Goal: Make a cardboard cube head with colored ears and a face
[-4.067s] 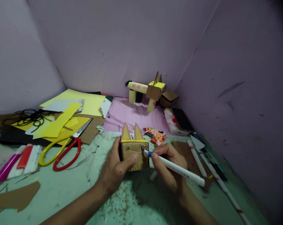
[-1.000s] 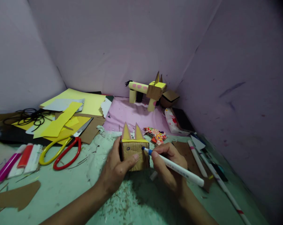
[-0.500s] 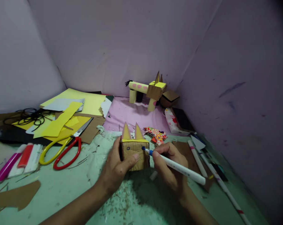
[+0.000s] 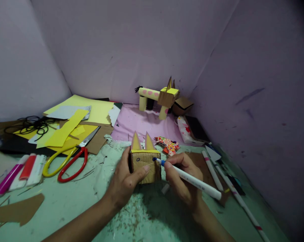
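My left hand (image 4: 125, 179) grips a small cardboard box (image 4: 141, 163) from its left side, thumb across the front. The box has a yellow top edge and two pointed ears with yellow insides standing up. A small dark oval is drawn at the left of its front face, and a dark blue spot lies at the right. Pinched in my right hand (image 4: 184, 178) is a white marker pen (image 4: 197, 183) with a blue collar. The pen's tip touches the box at the blue spot.
Scissors (image 4: 76, 151) with yellow and red handles lie left, near markers (image 4: 28, 168) and yellow paper (image 4: 91, 107). At the back stands a paper-and-cardboard animal (image 4: 152, 94). Patterned paper (image 4: 168, 144) lies behind my right hand; white rods (image 4: 239, 198) are at right.
Almost nothing differs. Both hands hold their places, and the pen tip stays at the blue spot on the box.
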A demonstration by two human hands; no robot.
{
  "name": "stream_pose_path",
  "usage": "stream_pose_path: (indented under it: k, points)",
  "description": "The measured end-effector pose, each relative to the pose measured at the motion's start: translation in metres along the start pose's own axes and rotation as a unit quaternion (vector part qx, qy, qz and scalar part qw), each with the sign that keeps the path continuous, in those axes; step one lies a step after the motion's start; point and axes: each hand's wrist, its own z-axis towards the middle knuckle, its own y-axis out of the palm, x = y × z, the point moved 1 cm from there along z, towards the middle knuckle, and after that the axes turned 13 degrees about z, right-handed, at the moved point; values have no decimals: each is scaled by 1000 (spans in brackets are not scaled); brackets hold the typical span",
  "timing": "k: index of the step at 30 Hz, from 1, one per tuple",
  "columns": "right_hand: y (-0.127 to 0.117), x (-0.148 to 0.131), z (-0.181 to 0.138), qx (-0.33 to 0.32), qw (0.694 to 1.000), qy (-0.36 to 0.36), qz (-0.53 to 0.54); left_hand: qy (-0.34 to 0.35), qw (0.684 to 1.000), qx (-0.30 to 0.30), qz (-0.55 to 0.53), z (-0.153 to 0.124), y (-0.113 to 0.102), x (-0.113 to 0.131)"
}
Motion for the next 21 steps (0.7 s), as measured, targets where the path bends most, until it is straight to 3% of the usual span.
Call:
stream_pose_path:
  k: [21]
  points:
    - [-5,9,2,-63,996,-55,-11,0,1000,5,8,-1,-1,0]
